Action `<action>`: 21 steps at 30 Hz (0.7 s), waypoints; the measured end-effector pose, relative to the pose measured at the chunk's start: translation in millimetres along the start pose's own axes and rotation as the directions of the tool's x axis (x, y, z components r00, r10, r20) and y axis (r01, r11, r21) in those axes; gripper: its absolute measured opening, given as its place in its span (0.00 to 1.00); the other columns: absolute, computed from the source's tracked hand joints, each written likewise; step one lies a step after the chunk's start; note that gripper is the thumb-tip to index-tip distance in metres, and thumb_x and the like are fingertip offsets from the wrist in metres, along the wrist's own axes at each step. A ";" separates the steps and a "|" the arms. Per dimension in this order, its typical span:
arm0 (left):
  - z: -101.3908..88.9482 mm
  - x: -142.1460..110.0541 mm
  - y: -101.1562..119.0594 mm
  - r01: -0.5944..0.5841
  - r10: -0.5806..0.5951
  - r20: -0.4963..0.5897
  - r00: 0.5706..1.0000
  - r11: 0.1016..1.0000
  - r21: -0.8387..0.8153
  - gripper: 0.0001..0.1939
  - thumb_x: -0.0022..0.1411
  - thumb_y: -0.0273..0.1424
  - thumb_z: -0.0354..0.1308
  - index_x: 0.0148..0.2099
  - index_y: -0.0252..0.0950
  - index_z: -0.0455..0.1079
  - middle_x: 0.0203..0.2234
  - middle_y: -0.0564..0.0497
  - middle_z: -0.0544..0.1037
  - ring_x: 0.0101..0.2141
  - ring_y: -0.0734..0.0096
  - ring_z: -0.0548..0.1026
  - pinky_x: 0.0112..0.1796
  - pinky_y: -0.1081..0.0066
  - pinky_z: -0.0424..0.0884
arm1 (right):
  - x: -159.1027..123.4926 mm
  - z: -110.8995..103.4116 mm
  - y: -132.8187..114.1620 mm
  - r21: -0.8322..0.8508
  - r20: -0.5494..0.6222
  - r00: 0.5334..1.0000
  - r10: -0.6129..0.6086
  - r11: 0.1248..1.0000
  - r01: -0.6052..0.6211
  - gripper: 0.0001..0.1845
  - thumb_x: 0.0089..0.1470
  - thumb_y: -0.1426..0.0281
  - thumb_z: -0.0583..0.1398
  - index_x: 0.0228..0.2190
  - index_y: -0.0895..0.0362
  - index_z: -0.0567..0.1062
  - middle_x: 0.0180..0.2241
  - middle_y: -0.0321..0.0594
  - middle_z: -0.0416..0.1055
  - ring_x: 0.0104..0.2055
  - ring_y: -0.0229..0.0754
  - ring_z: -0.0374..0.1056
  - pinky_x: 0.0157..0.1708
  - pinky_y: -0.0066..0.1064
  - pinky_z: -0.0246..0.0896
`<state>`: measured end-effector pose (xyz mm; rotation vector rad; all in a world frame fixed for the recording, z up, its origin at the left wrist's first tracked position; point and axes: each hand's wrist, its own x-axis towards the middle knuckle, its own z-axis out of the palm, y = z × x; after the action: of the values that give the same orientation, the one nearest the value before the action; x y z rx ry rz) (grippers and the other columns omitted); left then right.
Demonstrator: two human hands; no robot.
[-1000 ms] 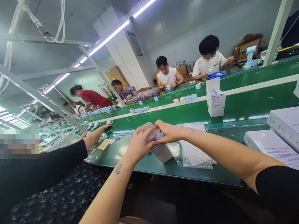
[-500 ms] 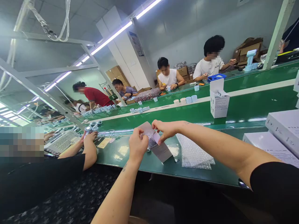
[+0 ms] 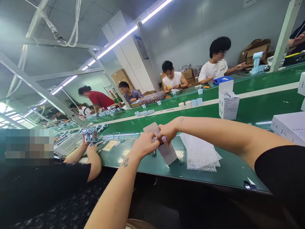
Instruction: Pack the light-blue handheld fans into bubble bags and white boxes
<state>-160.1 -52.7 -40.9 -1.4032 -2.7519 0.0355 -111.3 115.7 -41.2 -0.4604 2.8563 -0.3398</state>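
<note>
Looking at a white box (image 3: 168, 155) on the near desk (image 3: 233, 168), about mid-scene, with the left hand (image 3: 145, 143) and right hand (image 3: 168, 131) crowded close together at the top. Got the left one curled in from the left and the right one bent over from the right, pointing down. Can't tell about an actual grip for either, or about anything pinched in there, thanks to all the knuckles in the way. Can't be sure about the box being flat on its base or tipped a bit, either.

Progress-wise, would call the box folded into shape: walls up, so that part looks done. Not closed though, with the flap (image 3: 152, 128) up on the far side. Can't check the contents from this angle, so no promises on how full. Would put it at partway, with the top left to shut.

Can also spot an open box (image 3: 229, 108) farther off to the right on the green belt (image 3: 262, 109). Plus bubble wrap (image 3: 200, 152) in an overlapping pile just right of the work, and a yellowish card (image 3: 110, 145) off to the left.
</note>
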 end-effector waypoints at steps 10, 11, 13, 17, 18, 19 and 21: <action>14.5 4.1 12.3 -0.226 0.226 0.002 0.974 0.973 -0.053 0.22 0.60 0.33 0.46 0.56 0.48 0.65 0.55 0.51 0.69 0.54 0.59 0.63 0.56 0.52 0.52 | -17.6 54.1 43.1 0.595 -0.223 0.975 0.020 0.795 0.120 0.65 0.26 0.64 0.73 0.59 0.51 0.42 0.58 0.51 0.50 0.51 0.48 0.64 0.46 0.35 0.62; 18.2 5.4 14.6 -0.222 0.223 0.009 0.975 0.973 -0.069 0.22 0.61 0.33 0.45 0.56 0.49 0.65 0.56 0.53 0.68 0.55 0.59 0.63 0.57 0.50 0.50 | -14.5 63.2 42.9 0.612 -0.251 0.967 0.048 0.782 0.120 0.66 0.26 0.64 0.73 0.59 0.52 0.40 0.57 0.52 0.52 0.51 0.48 0.63 0.47 0.37 0.62; 23.4 4.1 17.2 -0.180 0.183 0.027 0.983 0.980 -0.082 0.21 0.62 0.34 0.44 0.55 0.50 0.65 0.56 0.53 0.68 0.57 0.55 0.59 0.56 0.45 0.48 | -8.0 78.4 39.2 0.647 -0.318 0.942 0.104 0.750 0.136 0.65 0.27 0.64 0.73 0.58 0.54 0.40 0.55 0.53 0.55 0.50 0.48 0.64 0.47 0.39 0.62; 14.9 -10.0 12.0 -0.105 0.112 0.062 0.992 0.989 -0.100 0.22 0.60 0.43 0.48 0.56 0.51 0.65 0.58 0.50 0.65 0.60 0.40 0.52 0.53 0.36 0.48 | -0.1 85.1 25.4 0.671 -0.390 0.914 0.108 0.714 0.202 0.59 0.32 0.68 0.71 0.57 0.53 0.41 0.52 0.49 0.58 0.44 0.44 0.67 0.45 0.40 0.65; 8.2 -13.2 7.7 -0.122 0.131 0.059 0.990 0.983 -0.139 0.23 0.59 0.45 0.50 0.57 0.51 0.64 0.59 0.51 0.65 0.59 0.41 0.54 0.53 0.37 0.50 | 0.2 80.7 22.9 0.650 -0.393 0.915 0.089 0.731 0.208 0.57 0.33 0.69 0.70 0.57 0.52 0.43 0.51 0.48 0.59 0.42 0.43 0.67 0.44 0.40 0.65; 0.7 -15.5 1.7 -0.145 0.154 0.026 0.988 0.968 -0.207 0.24 0.58 0.45 0.52 0.57 0.51 0.64 0.58 0.51 0.65 0.58 0.45 0.57 0.54 0.41 0.52 | -0.1 74.2 21.9 0.628 -0.397 0.915 0.072 0.748 0.213 0.56 0.33 0.71 0.70 0.57 0.52 0.44 0.49 0.46 0.61 0.41 0.43 0.68 0.44 0.41 0.65; -11.5 -16.6 -16.3 -0.157 0.091 -0.175 0.980 0.897 -0.414 0.23 0.58 0.45 0.51 0.54 0.47 0.67 0.54 0.50 0.70 0.54 0.55 0.65 0.53 0.53 0.60 | -1.9 56.4 26.4 0.599 -0.420 0.906 0.057 0.767 0.230 0.56 0.33 0.72 0.69 0.57 0.52 0.43 0.47 0.44 0.63 0.40 0.42 0.68 0.44 0.41 0.65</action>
<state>-162.8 -75.8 -29.3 -1.5912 -2.6377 -0.6808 -102.3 130.0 -101.1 -0.4121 2.8303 -1.5435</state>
